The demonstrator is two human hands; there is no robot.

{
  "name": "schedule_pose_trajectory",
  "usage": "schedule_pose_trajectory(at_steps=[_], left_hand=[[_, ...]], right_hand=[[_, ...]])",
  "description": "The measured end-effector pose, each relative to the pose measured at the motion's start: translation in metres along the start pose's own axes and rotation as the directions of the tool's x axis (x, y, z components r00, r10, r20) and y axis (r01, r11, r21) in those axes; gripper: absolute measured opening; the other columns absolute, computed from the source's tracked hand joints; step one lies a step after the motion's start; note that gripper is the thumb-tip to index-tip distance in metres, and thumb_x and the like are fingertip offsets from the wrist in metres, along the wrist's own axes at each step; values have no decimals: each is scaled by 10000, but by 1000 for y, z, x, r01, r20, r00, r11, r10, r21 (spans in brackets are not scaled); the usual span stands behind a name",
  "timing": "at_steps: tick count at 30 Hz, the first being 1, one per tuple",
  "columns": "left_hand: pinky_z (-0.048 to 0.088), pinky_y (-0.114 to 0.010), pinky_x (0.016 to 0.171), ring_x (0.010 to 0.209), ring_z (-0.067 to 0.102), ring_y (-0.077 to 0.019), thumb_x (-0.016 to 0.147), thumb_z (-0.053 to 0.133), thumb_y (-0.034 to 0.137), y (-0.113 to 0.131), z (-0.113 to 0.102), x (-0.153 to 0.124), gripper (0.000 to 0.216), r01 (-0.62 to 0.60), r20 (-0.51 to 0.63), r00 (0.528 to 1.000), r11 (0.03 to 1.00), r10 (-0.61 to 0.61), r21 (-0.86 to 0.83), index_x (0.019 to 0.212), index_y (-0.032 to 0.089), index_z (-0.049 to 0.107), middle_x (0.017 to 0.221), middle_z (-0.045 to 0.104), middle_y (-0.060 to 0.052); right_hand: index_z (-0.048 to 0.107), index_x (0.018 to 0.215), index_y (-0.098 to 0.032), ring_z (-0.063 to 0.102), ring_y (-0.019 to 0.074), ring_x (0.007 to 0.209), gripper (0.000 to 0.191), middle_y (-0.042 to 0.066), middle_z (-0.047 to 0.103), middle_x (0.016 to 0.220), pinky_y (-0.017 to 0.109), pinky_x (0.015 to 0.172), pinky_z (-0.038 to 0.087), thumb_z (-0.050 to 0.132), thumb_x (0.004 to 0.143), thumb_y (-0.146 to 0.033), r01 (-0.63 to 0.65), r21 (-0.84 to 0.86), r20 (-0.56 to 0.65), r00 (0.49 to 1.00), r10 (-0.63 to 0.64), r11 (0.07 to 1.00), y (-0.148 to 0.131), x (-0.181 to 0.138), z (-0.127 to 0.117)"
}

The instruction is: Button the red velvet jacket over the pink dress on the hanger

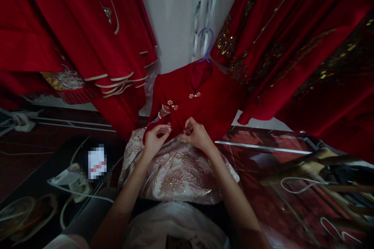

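A red garment on a purple hanger lies spread over the lap, with pale gold-patterned brocade cloth below it. Beaded flower ornaments sit on its front: a fringed one at left and a small clasp-like one near the neckline. At the garment's lower edge my left hand is closed in a pinch; what its fingertips hold is too small to make out. Just to the right, my right hand pinches a small dark red beaded ornament against the cloth.
Red garments hang on both sides, the left ones with pale piping, the right ones with gold sequins. On a dark surface at left are a power strip with cords and a blurred white label. A wooden stool-like frame stands at right.
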State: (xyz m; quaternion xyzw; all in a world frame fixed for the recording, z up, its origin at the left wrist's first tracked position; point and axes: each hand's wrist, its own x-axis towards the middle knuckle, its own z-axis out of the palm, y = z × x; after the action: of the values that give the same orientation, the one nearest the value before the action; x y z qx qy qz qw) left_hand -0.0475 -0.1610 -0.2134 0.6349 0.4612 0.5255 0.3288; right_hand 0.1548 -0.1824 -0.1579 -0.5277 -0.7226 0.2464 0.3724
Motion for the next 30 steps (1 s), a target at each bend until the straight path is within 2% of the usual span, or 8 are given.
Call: schedule_pose_trajectory(at_steps=[3, 6, 11, 17, 25, 30], left_hand=[[575, -302, 784, 817, 699, -167, 767, 694, 324, 7, -1, -3, 201, 27, 28, 999, 998, -25, -65, 920, 194, 708, 936, 737, -55], [583, -309, 777, 781, 702, -166, 736, 705, 276, 11, 1, -4, 216, 61, 62, 997, 991, -54, -115, 929, 180, 701, 909, 739, -55], [587, -312, 777, 777, 701, -169, 716, 715, 275, 12, 4, -3, 226, 93, 38, 995, 985, -88, -146, 915, 167, 703, 909, 741, -66], [588, -312, 792, 782, 700, -161, 729, 723, 301, 13, 5, -5, 259, 82, 31, 996, 984, -78, -156, 947, 162, 701, 937, 738, -69], [585, -321, 795, 825, 710, -179, 770, 673, 276, 11, 5, -6, 215, 42, 6, 999, 996, -42, -73, 948, 168, 724, 937, 746, -61], [557, -298, 802, 856, 675, -157, 813, 645, 261, 12, -1, -2, 143, -90, 51, 995, 995, 88, 44, 919, 203, 722, 934, 712, -44]], right_hand=[[500, 888, -215, 575, 102, 656, 247, -41, 594, 753, 195, 592, 442, 652, 698, -169, 37, 251, 113, 991, -67, 967, -14, -3, -6], [557, 930, -206, 620, 110, 742, 208, -8, 644, 835, 203, 634, 496, 666, 765, -272, 20, 372, 129, 989, -73, 928, -19, -3, -2], [634, 930, -196, 662, 121, 786, 143, 24, 696, 872, 225, 689, 538, 616, 841, -307, -7, 316, -8, 1000, 10, 949, -9, 3, 23], [652, 953, -194, 664, 121, 795, 130, 39, 693, 946, 234, 704, 567, 579, 864, -255, 62, 266, -110, 993, -34, 962, -4, 4, 36], [662, 960, -198, 645, 112, 780, 139, 36, 654, 931, 226, 707, 574, 562, 879, -249, 107, 238, -167, 984, -68, 965, -7, 1, 39], [639, 961, -202, 627, 112, 789, 133, 34, 623, 933, 213, 681, 556, 533, 893, -244, 119, 208, -155, 984, -88, 971, -7, 0, 40]])
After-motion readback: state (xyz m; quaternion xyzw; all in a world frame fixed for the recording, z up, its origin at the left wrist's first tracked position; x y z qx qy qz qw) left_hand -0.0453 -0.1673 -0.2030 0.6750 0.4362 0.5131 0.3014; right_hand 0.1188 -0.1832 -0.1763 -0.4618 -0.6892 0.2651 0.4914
